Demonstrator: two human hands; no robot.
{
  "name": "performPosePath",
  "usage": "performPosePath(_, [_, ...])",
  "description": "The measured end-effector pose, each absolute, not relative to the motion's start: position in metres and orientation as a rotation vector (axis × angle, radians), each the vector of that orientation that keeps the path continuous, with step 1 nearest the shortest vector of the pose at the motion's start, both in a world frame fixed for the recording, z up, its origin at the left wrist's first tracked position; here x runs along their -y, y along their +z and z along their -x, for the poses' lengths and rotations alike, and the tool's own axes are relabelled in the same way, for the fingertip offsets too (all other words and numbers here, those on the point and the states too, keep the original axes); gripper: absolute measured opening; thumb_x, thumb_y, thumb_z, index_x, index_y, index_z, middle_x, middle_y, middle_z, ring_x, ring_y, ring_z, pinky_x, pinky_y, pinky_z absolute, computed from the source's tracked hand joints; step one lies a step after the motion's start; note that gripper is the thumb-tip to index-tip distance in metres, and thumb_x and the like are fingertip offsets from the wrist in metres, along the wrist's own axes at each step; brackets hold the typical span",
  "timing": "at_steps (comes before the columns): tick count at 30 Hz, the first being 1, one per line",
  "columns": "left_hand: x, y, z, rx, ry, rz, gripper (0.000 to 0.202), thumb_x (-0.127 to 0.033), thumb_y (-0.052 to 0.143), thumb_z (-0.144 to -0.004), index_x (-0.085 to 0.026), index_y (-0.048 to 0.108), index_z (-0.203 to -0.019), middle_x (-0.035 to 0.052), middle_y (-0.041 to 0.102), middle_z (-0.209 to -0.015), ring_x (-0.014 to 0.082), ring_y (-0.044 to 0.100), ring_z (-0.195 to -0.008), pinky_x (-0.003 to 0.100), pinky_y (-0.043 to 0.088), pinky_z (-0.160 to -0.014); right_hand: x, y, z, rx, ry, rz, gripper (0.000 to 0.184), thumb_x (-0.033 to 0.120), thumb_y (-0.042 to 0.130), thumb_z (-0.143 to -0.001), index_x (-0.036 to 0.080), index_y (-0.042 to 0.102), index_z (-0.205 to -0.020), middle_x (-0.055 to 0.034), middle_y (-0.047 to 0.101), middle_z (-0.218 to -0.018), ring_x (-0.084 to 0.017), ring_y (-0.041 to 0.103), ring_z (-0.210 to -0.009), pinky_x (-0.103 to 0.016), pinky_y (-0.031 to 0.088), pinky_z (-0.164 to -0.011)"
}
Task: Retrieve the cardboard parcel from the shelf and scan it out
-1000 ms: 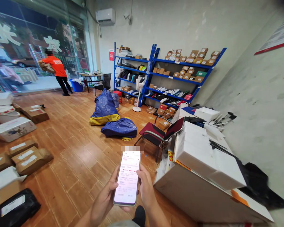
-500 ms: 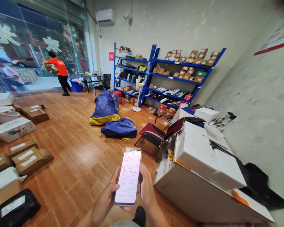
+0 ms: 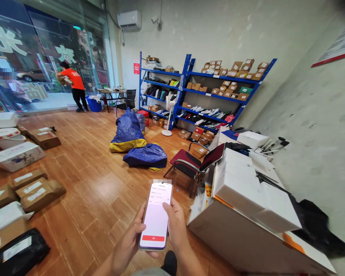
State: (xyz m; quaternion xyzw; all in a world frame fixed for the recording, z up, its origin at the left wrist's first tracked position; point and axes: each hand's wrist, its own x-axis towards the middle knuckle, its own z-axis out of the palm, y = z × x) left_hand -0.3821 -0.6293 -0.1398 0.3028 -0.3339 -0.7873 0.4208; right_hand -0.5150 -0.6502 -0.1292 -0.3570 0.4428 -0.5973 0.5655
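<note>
A smartphone [image 3: 154, 222] is held upright low in the middle of the head view, its lit screen facing me. The screen is mostly white, with a few lines of small text near the top and a red bar near the bottom. My left hand [image 3: 132, 232] is closed round the phone's left edge, the thumb on its lower left side. On the right edge, my right hand [image 3: 176, 220] grips the phone too, with its thumb over the upper right of the screen. Most fingers are hidden behind the phone.
Parcels [image 3: 43, 193] line the floor at left. Blue sacks [image 3: 145, 155] and a dark red chair [image 3: 186, 161] stand ahead, before blue shelves [image 3: 218, 92] of packages. White foam boxes [image 3: 238, 186] sit on a counter at right. A person in orange [image 3: 74, 80] carries something by the glass front.
The phone's screen has switched from a fuller page of text to a plainer one with a red bar. My right thumb has moved onto the screen. The person in orange has stepped slightly.
</note>
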Motion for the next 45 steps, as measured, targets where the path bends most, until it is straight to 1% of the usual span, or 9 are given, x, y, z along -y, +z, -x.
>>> performPosePath(6, [0.632,-0.146,0.381,0.756,-1.98,-0.786,0.085,-0.041,0.053,-0.071,-0.028,0.01,-0.144,0.0125,0.039,-0.138,0.0333,0.055,-0.099,0.036,0.055,-0.05,0.643,-0.129,0.52,-0.921,-1.306,0.897,0.037,0.036,0.058,-0.07,0.018,0.059,-0.102,-0.0036,0.069,-0.091,-0.021,0.06,-0.08,-0.031,0.046,-0.071])
performPosePath(9, [0.633,-0.148,0.381,0.739,-1.953,-0.786,0.087,-0.039,0.054,-0.071,-0.029,0.008,-0.144,0.012,0.042,-0.136,0.0299,0.058,-0.09,0.036,0.054,-0.048,0.638,-0.139,0.527,-0.826,-1.18,0.958,0.047,0.025,0.055,-0.068,0.021,0.052,-0.115,-0.0039,0.067,-0.101,-0.022,0.058,-0.089,-0.033,0.046,-0.075])
performPosePath(13, [0.632,-0.14,0.382,0.756,-1.961,-0.735,0.083,-0.032,0.051,-0.074,-0.031,0.007,-0.144,0.0106,0.053,-0.125,0.0205,0.06,-0.067,0.034,0.053,-0.047,0.635,-0.15,0.532,-0.731,-1.114,0.932,0.063,0.018,0.055,-0.06,0.024,0.045,-0.122,-0.0032,0.066,-0.101,-0.022,0.057,-0.086,-0.033,0.046,-0.071])
performPosePath(19, [0.633,-0.136,0.384,0.72,-1.957,-0.649,0.084,-0.027,0.053,-0.073,-0.032,0.007,-0.144,0.008,0.056,-0.123,0.024,0.062,-0.084,0.023,0.048,-0.046,0.634,-0.151,0.535,-0.726,-1.122,1.011,0.069,0.014,0.058,-0.056,0.025,0.045,-0.122,-0.0023,0.064,-0.105,-0.022,0.057,-0.091,-0.034,0.045,-0.077])
performPosePath(23, [0.631,-0.133,0.384,0.718,-1.96,-0.779,0.084,-0.025,0.058,-0.073,-0.029,0.012,-0.143,0.0086,0.057,-0.124,0.0235,0.062,-0.086,0.023,0.049,-0.052,0.633,-0.154,0.533,-0.752,-1.143,1.037,0.065,0.02,0.063,-0.062,0.025,0.042,-0.124,-0.0039,0.064,-0.104,-0.021,0.057,-0.088,-0.033,0.045,-0.075])
performPosePath(28, [0.627,-0.122,0.382,0.772,-1.942,-0.95,0.08,-0.02,0.051,-0.075,-0.027,0.011,-0.144,0.011,0.049,-0.133,0.0247,0.064,-0.081,0.029,0.052,-0.049,0.633,-0.152,0.525,-0.795,-1.2,1.009,0.047,0.035,0.065,-0.074,0.025,0.047,-0.116,-0.0038,0.065,-0.101,-0.019,0.059,-0.083,-0.032,0.046,-0.072])
performPosePath(34, [0.627,-0.116,0.385,0.867,-1.891,-1.025,0.086,-0.023,0.055,-0.074,-0.026,0.004,-0.144,0.0128,0.057,-0.12,0.0216,0.063,-0.07,0.03,0.053,-0.048,0.631,-0.146,0.524,-0.754,-1.206,0.986,0.05,0.02,0.061,-0.067,0.025,0.049,-0.115,-0.0006,0.066,-0.1,-0.018,0.059,-0.083,-0.03,0.046,-0.072])
performPosePath(38, [0.628,-0.118,0.385,0.829,-1.909,-1.02,0.091,-0.024,0.056,-0.073,-0.025,-0.001,-0.144,0.012,0.061,-0.113,0.0208,0.063,-0.066,0.03,0.053,-0.046,0.631,-0.149,0.525,-0.737,-1.224,0.983,0.049,0.02,0.059,-0.065,0.024,0.051,-0.113,-0.0003,0.067,-0.1,-0.018,0.059,-0.08,-0.03,0.046,-0.069])
performPosePath(45, [0.629,-0.118,0.388,0.761,-1.886,-1.02,0.076,-0.035,0.049,-0.081,-0.026,0.008,-0.144,0.0125,0.048,-0.132,0.0261,0.063,-0.081,0.03,0.053,-0.042,0.632,-0.15,0.524,-0.728,-1.244,0.975,0.049,0.02,0.059,-0.065,0.025,0.05,-0.114,-0.0006,0.067,-0.1,-0.019,0.059,-0.082,-0.031,0.048,-0.07])
